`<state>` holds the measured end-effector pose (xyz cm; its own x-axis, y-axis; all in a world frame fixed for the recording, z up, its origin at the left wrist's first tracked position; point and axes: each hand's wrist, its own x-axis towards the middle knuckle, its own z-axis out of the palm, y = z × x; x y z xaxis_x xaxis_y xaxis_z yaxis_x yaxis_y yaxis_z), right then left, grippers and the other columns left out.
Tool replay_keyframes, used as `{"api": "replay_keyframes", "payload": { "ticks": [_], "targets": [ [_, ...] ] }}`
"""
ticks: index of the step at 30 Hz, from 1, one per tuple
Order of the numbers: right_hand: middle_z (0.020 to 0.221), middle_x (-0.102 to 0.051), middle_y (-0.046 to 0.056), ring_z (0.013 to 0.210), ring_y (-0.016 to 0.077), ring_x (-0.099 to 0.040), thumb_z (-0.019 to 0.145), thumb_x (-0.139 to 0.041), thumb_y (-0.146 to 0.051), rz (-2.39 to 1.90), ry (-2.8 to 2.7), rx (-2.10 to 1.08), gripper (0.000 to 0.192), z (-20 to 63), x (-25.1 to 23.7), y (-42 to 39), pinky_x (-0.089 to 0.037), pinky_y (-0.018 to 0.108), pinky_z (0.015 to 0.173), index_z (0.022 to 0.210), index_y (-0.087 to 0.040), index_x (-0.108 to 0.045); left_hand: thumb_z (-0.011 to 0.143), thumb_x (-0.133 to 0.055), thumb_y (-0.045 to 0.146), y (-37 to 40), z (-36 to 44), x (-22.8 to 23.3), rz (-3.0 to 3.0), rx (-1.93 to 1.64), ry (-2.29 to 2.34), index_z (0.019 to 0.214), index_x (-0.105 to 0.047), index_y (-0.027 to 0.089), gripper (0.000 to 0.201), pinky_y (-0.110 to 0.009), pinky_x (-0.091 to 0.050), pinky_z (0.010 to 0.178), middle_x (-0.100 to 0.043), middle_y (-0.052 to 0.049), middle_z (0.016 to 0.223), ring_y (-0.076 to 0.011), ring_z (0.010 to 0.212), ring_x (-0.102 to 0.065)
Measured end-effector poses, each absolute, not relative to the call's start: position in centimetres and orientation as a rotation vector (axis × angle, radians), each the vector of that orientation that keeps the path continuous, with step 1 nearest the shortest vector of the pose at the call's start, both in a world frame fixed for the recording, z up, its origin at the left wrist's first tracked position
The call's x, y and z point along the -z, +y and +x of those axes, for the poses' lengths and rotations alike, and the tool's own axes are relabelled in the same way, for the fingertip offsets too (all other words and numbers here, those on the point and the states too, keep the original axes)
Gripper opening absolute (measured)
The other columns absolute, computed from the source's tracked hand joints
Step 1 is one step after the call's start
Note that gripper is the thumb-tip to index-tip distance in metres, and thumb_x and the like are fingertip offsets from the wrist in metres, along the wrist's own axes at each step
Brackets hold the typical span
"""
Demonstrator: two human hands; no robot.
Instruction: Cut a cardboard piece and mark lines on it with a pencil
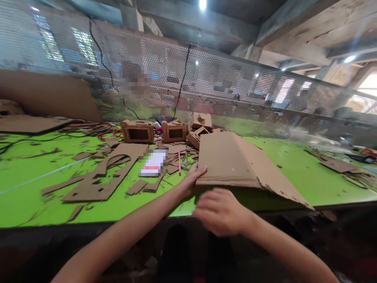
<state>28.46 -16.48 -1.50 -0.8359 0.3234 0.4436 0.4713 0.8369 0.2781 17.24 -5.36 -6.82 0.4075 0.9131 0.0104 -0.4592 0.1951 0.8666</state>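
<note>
A folded sheet of brown cardboard (224,157) is tilted over the table, its right flap sloping down to the front edge. My left hand (193,179) grips its left front corner, the thumb on top and the other fingers mostly hidden. Just in front of the sheet's near edge, my right hand (220,212) is closed with curled fingers, slightly blurred. Whether anything is inside that fist cannot be seen. Left of the sheet lie a pink pencil (179,161) and a pixelated white phone-like rectangle (153,164).
Cut cardboard pieces (113,184) and scraps cover the green table (141,210) on the left. Small cardboard boxes (137,133) stand at the back, before a perforated metal screen (218,78). More cardboard (337,164) and clutter lie far right. Dark cables hang down the screen.
</note>
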Motion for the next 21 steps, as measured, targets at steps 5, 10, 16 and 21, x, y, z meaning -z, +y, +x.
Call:
{"api": "replay_keyframes", "payload": {
  "ticks": [5,10,16,21],
  "targets": [
    [0.073,-0.070,0.003,0.071,0.0156,-0.065,0.087,-0.046,-0.016,-1.087,-2.504,0.677,0.023,38.0,7.0,-20.6,-0.048,0.027,0.060,0.089,-0.022,-0.068,0.064,-0.082,0.033,-6.0,16.7,5.2,0.819,-0.968,0.565,0.108,-0.059,0.023,0.051,-0.031,-0.055,0.081,-0.063,-0.007,0.124,-0.0257,0.111,-0.061],
    [0.098,-0.073,0.014,0.094,0.0307,-0.068,0.082,-0.041,-0.025,-2.251,-1.645,0.700,0.038,51.2,8.1,-17.6,-0.053,0.044,0.084,0.102,-0.018,-0.072,0.062,-0.083,0.030,-6.5,16.7,4.5,0.794,-0.967,0.566,0.103,-0.058,0.023,0.048,-0.030,-0.054,0.086,-0.062,-0.006,0.127,-0.0268,0.120,-0.056],
    [0.120,-0.067,0.014,0.106,0.0309,-0.064,0.078,-0.045,-0.025,-2.351,-1.614,0.505,0.045,57.6,6.8,-16.0,-0.047,0.043,0.094,0.116,-0.022,-0.068,0.061,-0.083,0.030,-6.4,16.9,4.6,0.791,-0.965,0.556,0.106,-0.056,0.024,0.053,-0.036,-0.052,0.092,-0.061,-0.008,0.128,-0.0286,0.121,-0.056],
    [0.117,-0.067,0.018,0.101,0.0303,-0.066,0.080,-0.042,-0.024,-2.318,-1.619,0.518,0.042,58.0,6.0,-17.8,-0.048,0.040,0.086,0.110,-0.020,-0.071,0.062,-0.082,0.032,-6.0,17.0,5.0,0.810,-0.966,0.550,0.105,-0.057,0.025,0.051,-0.035,-0.053,0.089,-0.062,-0.007,0.126,-0.0293,0.121,-0.055]
  ]
}}
